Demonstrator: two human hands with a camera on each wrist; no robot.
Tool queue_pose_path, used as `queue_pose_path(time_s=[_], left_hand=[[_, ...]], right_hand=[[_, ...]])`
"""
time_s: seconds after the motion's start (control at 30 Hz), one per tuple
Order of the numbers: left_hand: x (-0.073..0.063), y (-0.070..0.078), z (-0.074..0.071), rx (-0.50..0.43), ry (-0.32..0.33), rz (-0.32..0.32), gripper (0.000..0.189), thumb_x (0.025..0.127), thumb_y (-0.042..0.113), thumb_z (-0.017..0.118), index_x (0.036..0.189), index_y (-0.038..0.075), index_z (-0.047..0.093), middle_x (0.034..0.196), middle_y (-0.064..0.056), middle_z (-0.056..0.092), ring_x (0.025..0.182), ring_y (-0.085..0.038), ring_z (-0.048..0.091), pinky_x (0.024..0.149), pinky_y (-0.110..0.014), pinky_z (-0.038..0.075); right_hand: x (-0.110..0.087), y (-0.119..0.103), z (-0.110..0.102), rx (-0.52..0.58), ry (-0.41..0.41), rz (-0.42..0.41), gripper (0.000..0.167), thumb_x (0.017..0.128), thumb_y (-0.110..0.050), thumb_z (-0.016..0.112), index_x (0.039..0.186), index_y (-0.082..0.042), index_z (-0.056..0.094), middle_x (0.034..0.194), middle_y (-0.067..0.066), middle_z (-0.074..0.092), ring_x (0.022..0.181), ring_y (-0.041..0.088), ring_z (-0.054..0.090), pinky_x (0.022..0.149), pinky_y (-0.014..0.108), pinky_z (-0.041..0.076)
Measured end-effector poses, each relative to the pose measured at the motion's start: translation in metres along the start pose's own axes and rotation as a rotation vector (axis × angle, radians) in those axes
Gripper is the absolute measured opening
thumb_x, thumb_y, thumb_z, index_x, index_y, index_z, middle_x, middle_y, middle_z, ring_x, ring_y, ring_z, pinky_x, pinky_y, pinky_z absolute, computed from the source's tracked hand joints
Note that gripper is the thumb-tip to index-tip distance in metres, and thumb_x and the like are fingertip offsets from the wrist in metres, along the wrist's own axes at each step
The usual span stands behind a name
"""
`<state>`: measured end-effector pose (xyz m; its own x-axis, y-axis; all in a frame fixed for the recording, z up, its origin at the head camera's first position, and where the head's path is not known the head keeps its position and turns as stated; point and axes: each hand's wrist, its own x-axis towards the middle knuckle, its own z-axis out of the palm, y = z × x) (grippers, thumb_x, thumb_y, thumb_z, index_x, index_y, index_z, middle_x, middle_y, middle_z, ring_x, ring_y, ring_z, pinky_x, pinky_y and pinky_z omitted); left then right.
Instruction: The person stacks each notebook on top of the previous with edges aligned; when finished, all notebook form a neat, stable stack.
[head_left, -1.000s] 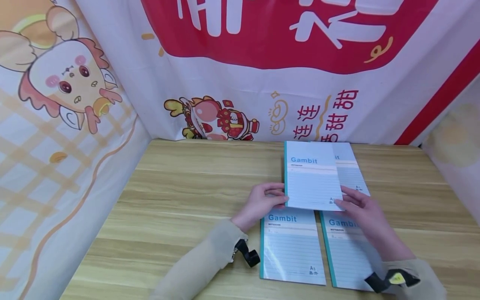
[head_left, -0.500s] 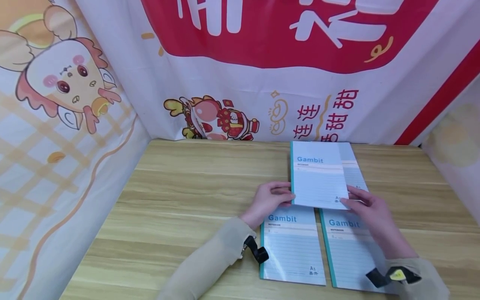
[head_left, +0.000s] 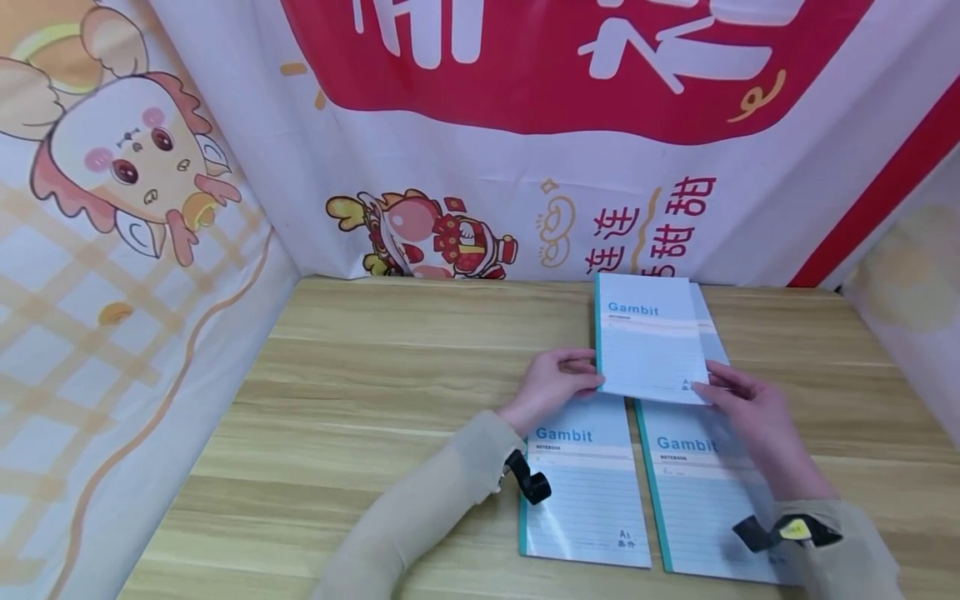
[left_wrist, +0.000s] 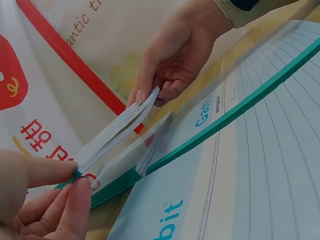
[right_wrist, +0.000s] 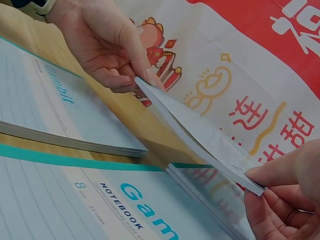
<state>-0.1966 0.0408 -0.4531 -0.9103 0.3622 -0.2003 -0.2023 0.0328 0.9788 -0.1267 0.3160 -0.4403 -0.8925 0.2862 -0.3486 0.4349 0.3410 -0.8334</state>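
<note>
Both hands hold one pale blue Gambit notebook (head_left: 651,346) by its two near corners. The left hand (head_left: 555,383) pinches the teal spine side, thumb on top; in the left wrist view its fingers (left_wrist: 75,200) grip the spine's end. On the opposite side the right hand (head_left: 753,412) pinches the other corner, as the right wrist view shows with its thumb (right_wrist: 275,172) on the cover. The held notebook is raised over another notebook (head_left: 712,333), which it mostly covers. Its pages gape slightly along the near edge.
Two more Gambit notebooks lie side by side nearer the person, a left one (head_left: 585,492) and a right one (head_left: 712,500), the latter partly under the right arm. The wooden table (head_left: 360,400) ends at a printed cloth backdrop (head_left: 450,150).
Both hands have carried the held notebook to the right and slightly away from the person, so it covers more of the notebook beneath. The two nearer notebooks have stayed put.
</note>
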Motion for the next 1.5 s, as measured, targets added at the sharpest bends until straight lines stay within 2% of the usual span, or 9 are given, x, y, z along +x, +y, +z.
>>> queue_pose_path(time_s=[0.2, 0.27, 0.47, 0.8, 0.93, 1.03, 1.27, 1.5], left_hand=[[0.011, 0.007, 0.008, 0.025, -0.026, 0.009, 0.046, 0.088, 0.005, 0.079, 0.131, 0.012, 0.067, 0.098, 0.003, 0.072, 0.088, -0.015, 0.072, 0.079, -0.028, 0.060], [0.015, 0.009, 0.011, 0.034, -0.024, 0.004, 0.046, 0.088, 0.005, 0.078, 0.132, 0.013, 0.067, 0.097, 0.003, 0.071, 0.087, -0.014, 0.071, 0.078, -0.027, 0.060], [0.025, 0.014, 0.023, 0.087, 0.010, 0.001, 0.045, 0.087, 0.004, 0.079, 0.130, 0.014, 0.069, 0.095, 0.004, 0.070, 0.083, -0.012, 0.071, 0.076, -0.026, 0.060], [0.035, 0.010, 0.042, 0.158, 0.063, 0.017, 0.042, 0.087, 0.008, 0.081, 0.127, 0.016, 0.070, 0.091, 0.008, 0.069, 0.080, -0.008, 0.067, 0.072, -0.023, 0.058], [0.038, 0.006, 0.048, 0.227, 0.091, 0.050, 0.044, 0.086, 0.011, 0.083, 0.128, 0.015, 0.069, 0.090, 0.012, 0.069, 0.081, -0.004, 0.065, 0.071, -0.021, 0.056], [0.038, 0.004, 0.052, 0.240, 0.093, 0.056, 0.047, 0.086, 0.013, 0.083, 0.131, 0.015, 0.068, 0.089, 0.013, 0.068, 0.081, -0.003, 0.064, 0.072, -0.021, 0.056], [0.037, 0.003, 0.057, 0.236, 0.085, 0.021, 0.053, 0.086, 0.013, 0.082, 0.136, 0.017, 0.065, 0.088, 0.014, 0.067, 0.080, -0.003, 0.064, 0.074, -0.021, 0.056], [0.038, 0.002, 0.059, 0.287, 0.109, 0.015, 0.051, 0.086, 0.013, 0.083, 0.135, 0.016, 0.066, 0.090, 0.013, 0.067, 0.083, -0.002, 0.061, 0.078, -0.022, 0.054]], right_hand=[[0.007, -0.001, -0.007, 0.043, 0.031, 0.024, 0.079, 0.092, -0.058, 0.067, 0.157, -0.021, 0.041, 0.151, 0.011, 0.045, 0.129, 0.027, 0.046, 0.101, 0.044, 0.043], [0.010, -0.002, -0.010, 0.062, 0.040, 0.037, 0.078, 0.091, -0.059, 0.068, 0.156, -0.023, 0.043, 0.149, 0.008, 0.047, 0.127, 0.024, 0.047, 0.100, 0.042, 0.042], [0.018, -0.002, -0.016, 0.089, 0.071, 0.058, 0.076, 0.092, -0.057, 0.068, 0.156, -0.028, 0.041, 0.154, 0.007, 0.044, 0.131, 0.023, 0.045, 0.100, 0.040, 0.044], [0.034, 0.005, -0.025, 0.049, 0.097, 0.028, 0.070, 0.097, -0.052, 0.064, 0.157, -0.024, 0.040, 0.158, 0.012, 0.039, 0.131, 0.027, 0.044, 0.093, 0.034, 0.046], [0.038, 0.009, -0.028, 0.037, 0.099, 0.020, 0.069, 0.098, -0.053, 0.063, 0.157, -0.024, 0.041, 0.158, 0.013, 0.040, 0.131, 0.029, 0.044, 0.090, 0.032, 0.045], [0.039, 0.012, -0.029, 0.022, 0.090, 0.009, 0.068, 0.099, -0.051, 0.061, 0.157, -0.022, 0.039, 0.158, 0.014, 0.039, 0.134, 0.031, 0.043, 0.090, 0.033, 0.046], [0.043, 0.016, -0.030, 0.010, 0.091, 0.009, 0.067, 0.103, -0.048, 0.057, 0.158, -0.018, 0.036, 0.160, 0.015, 0.036, 0.137, 0.035, 0.040, 0.101, 0.049, 0.046], [0.046, 0.018, -0.029, 0.005, 0.099, 0.013, 0.067, 0.102, -0.049, 0.057, 0.158, -0.018, 0.037, 0.159, 0.014, 0.037, 0.135, 0.034, 0.042, 0.098, 0.047, 0.046]])
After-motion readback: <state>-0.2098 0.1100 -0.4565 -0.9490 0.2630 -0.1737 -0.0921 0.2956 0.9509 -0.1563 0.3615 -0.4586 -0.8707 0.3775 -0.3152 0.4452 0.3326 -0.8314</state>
